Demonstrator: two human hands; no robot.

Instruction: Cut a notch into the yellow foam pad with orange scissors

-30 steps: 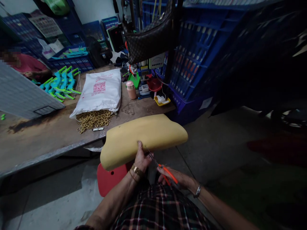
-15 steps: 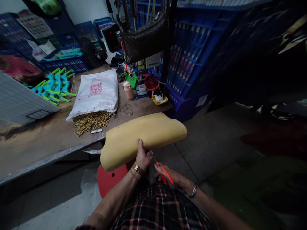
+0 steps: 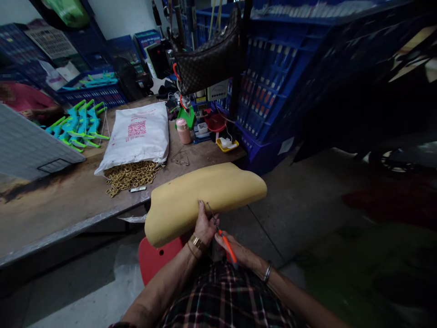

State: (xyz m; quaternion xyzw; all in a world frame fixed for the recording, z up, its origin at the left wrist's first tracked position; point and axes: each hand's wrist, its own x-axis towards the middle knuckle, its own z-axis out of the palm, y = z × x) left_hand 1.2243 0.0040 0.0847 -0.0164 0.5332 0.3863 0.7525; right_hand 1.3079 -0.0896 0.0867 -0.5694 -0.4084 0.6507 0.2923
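Note:
A long, smooth, pale-yellow curved piece [image 3: 205,187], foam-like in look, lies tilted across my front, one end near the table edge. My left hand [image 3: 205,226] grips its near edge, thumb on top, the other fingers partly hidden under it. In my right hand [image 3: 239,250] is a pair of long-nose pliers [image 3: 227,247] with orange handles. The thin jaws point up past my left fingers, their tips touching or just over the yellow piece's near edge. Whether the jaws hold anything is too small to tell.
Brass-coloured rings [image 3: 131,177] spill from a white sack [image 3: 138,136] on the table [image 3: 85,200]. A pink bottle [image 3: 183,132] stands behind. Below is a red stool [image 3: 157,259]. Blue crates [image 3: 273,68] rise at the back right. Another person [image 3: 34,98] sits far left.
My right hand has shifted slightly left, and the pliers' handles, spread apart before, now look closer together. The yellow piece has hardly moved.

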